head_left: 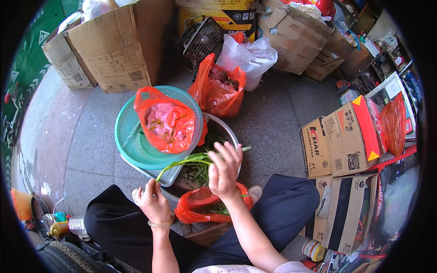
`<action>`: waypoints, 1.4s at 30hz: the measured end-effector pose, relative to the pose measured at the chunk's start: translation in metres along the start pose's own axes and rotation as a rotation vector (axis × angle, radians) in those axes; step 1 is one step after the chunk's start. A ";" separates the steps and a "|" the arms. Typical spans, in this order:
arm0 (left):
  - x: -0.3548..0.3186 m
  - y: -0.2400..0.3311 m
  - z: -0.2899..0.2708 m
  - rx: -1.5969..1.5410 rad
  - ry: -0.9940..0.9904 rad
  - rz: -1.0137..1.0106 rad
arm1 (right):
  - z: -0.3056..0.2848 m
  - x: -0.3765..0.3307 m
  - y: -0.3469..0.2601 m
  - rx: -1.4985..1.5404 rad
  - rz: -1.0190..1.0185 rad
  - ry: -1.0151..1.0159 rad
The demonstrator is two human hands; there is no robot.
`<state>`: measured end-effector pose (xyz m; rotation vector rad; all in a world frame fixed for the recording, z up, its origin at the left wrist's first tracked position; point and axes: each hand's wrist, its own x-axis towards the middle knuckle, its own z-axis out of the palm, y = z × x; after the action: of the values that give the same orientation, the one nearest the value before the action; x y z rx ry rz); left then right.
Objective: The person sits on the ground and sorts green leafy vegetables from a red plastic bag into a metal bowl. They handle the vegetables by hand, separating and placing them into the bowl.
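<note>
A long green vegetable stalk (182, 161) with narrow leaves stretches between my hands. My left hand (154, 201) pinches its thin bent end. Curled around the stalk farther along is my right hand (225, 170), with a pale cut end poking out beyond the fingers. Beneath lie loose leafy greens (196, 174) in a metal basin (231, 132). Between my knees an opened red plastic bag (185, 208) has more greens inside. A turquoise colander (125, 136) rests over the basin's left side, and another red bag (175, 143) with trimmed green bits lies in it.
Behind the basin stand a red bag of dark roundish things (227, 98) and a white plastic bag (255, 57). Large cardboard boxes (114, 50) rise at the back left. More cartons (337, 141) are stacked at the right. A tyre (59, 257) lies at lower left.
</note>
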<state>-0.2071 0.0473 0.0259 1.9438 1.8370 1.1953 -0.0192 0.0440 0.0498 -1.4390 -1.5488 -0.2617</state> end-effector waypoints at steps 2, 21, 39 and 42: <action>-0.001 0.005 -0.001 -0.087 -0.074 -0.108 | 0.004 0.003 -0.005 -0.033 -0.056 -0.199; -0.001 0.004 0.001 -0.702 -0.330 -0.627 | 0.055 -0.046 0.040 0.104 0.563 0.003; -0.008 -0.002 0.008 -0.933 -0.582 -0.742 | 0.042 -0.056 -0.010 0.084 -0.156 -0.479; -0.007 -0.003 0.010 -1.015 -0.617 -0.761 | 0.042 -0.056 -0.006 0.094 -0.118 -0.507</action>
<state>-0.2026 0.0455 0.0148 0.7773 1.0804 0.8348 -0.0549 0.0355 -0.0107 -1.4072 -2.0269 0.1190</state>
